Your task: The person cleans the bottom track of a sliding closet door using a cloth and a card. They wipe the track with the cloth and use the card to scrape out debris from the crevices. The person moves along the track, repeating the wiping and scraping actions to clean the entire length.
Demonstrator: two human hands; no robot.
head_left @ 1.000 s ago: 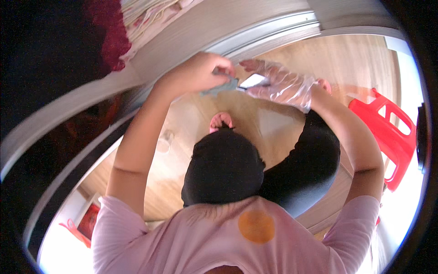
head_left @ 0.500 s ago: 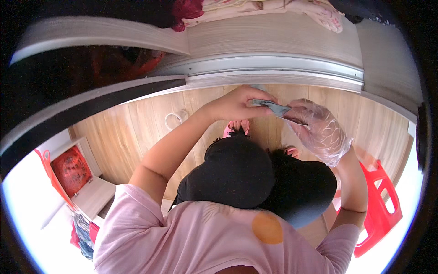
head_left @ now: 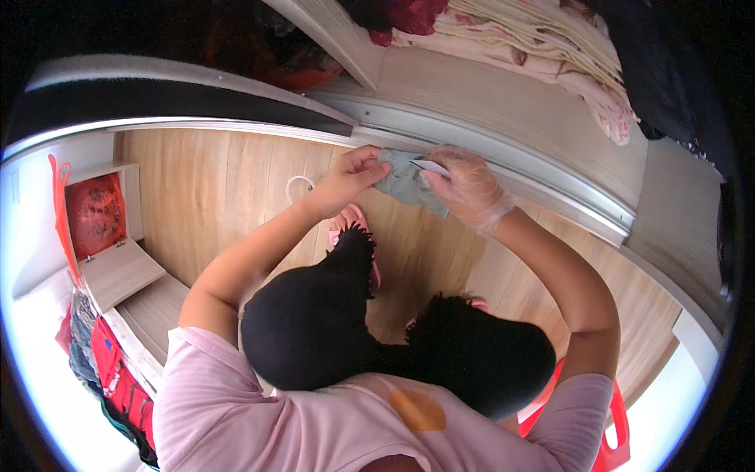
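Observation:
A limp, crumpled grey-green cloth point(head_left: 405, 187) hangs between my two hands, above the wooden floor by the wardrobe's sliding-door track. My bare left hand point(head_left: 354, 179) is closed, pinching the cloth's left edge between thumb and fingers. Over my right hand point(head_left: 470, 189) is a clear, wrinkled plastic glove. That hand is closed on a small flat white piece with a dark edge point(head_left: 432, 167), whose pointed end lies against the cloth's upper right part. What kind of thing this piece is, I cannot make out. My right fingers partly cover the cloth's right side.
Folded patterned bedding point(head_left: 543, 47) lies on the wardrobe shelf, with dark fabric point(head_left: 661, 86) beside it. A metal door track point(head_left: 535, 181) runs along its front. A white ring-shaped object point(head_left: 299, 189) is on the floor. A red plastic stool point(head_left: 613, 440) stands behind my right arm.
The view has turned and shows more of the shelf. My hands have come nearer the door track. The cloth, bunched before, now hangs spread out, and the white piece shows against it.

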